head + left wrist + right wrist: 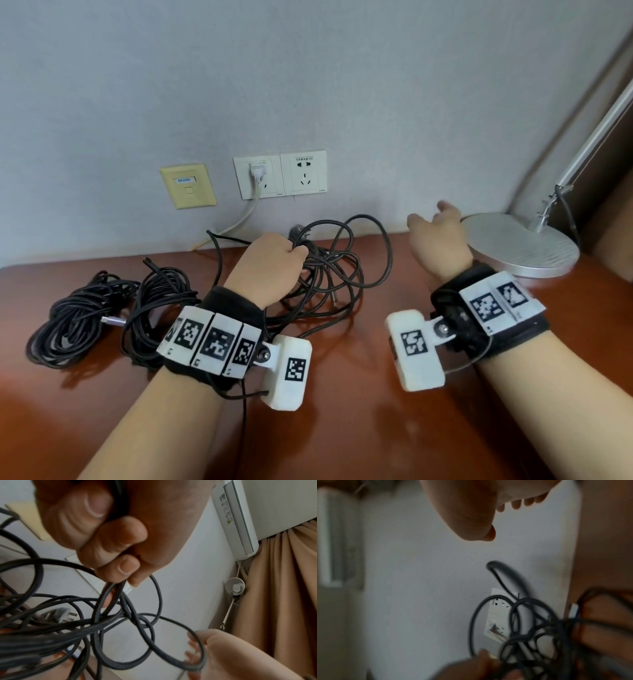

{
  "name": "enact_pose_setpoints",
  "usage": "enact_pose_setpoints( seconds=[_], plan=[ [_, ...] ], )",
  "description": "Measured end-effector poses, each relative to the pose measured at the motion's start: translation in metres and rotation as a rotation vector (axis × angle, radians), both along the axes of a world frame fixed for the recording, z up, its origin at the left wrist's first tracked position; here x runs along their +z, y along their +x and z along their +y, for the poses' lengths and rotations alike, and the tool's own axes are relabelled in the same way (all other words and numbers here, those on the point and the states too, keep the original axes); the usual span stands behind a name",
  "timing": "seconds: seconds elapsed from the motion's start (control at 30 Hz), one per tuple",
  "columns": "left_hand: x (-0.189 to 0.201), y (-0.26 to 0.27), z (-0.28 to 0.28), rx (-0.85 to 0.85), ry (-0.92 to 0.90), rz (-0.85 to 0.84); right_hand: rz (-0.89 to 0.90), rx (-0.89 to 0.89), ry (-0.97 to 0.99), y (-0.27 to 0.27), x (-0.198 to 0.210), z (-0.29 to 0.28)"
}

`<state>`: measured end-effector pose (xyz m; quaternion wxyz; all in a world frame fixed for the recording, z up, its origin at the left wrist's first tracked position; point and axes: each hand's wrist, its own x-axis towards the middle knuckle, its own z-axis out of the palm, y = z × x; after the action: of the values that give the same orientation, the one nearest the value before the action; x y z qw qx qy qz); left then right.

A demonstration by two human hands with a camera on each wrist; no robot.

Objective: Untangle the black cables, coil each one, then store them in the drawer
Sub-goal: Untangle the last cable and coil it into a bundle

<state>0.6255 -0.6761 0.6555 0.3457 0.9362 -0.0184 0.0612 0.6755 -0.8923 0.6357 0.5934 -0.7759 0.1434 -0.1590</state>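
A tangle of black cables point(337, 274) lies on the brown desk point(342, 428) below the wall sockets. My left hand point(291, 255) grips several of its strands in a fist; the left wrist view shows the fingers point(120, 545) curled round them and loops point(142, 631) hanging below, with a three-pin plug point(60, 615) behind. My right hand point(432, 219) hovers to the right of the tangle with fingers spread and holds nothing, as the right wrist view of this hand point(477, 515) also shows. No drawer is in view.
Two bundled black cables point(75, 325) point(157, 305) lie at the desk's left. A silver lamp base point(520, 245) stands at the right, close behind my right hand. Wall sockets point(303, 173) hold a white plug point(257, 171) whose cord drops behind the desk.
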Motion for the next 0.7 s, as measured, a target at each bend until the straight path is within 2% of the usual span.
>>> enact_pose_setpoints(
  seconds=[0.07,0.1,0.13,0.17,0.27,0.33,0.47,0.57,0.63,0.7],
  plan=[
    [0.000,0.000,0.000,-0.009,0.046,-0.014,-0.347,-0.128,-0.313,-0.017,0.007,0.011],
    [0.001,0.001,0.000,-0.014,0.071,-0.022,-0.549,-0.139,-0.472,-0.025,0.010,0.015],
    [0.001,0.001,0.000,-0.019,0.084,-0.027,-0.707,-0.088,-0.604,-0.031,0.012,0.018],
    [0.001,0.001,0.000,-0.022,0.085,-0.030,-0.802,0.042,-0.699,-0.035,0.014,0.020],
    [0.000,0.002,0.001,-0.021,0.072,-0.044,-0.772,0.516,-0.857,-0.047,0.013,0.033],
    [0.000,0.002,0.003,-0.014,0.058,-0.054,-0.686,0.642,-1.031,-0.047,0.008,0.036],
    [0.008,0.005,0.020,0.030,-0.041,-0.036,-0.656,0.606,-1.213,-0.034,0.007,0.018],
    [0.012,0.010,0.037,0.104,-0.058,-0.058,-0.628,0.643,-1.223,-0.032,0.012,0.012],
    [0.013,0.009,0.038,0.090,0.007,-0.099,-0.637,0.641,-1.202,-0.034,0.012,0.016],
    [0.014,0.003,0.025,-0.033,0.124,-0.148,-0.615,0.584,-1.217,-0.036,0.011,0.021]
  ],
)
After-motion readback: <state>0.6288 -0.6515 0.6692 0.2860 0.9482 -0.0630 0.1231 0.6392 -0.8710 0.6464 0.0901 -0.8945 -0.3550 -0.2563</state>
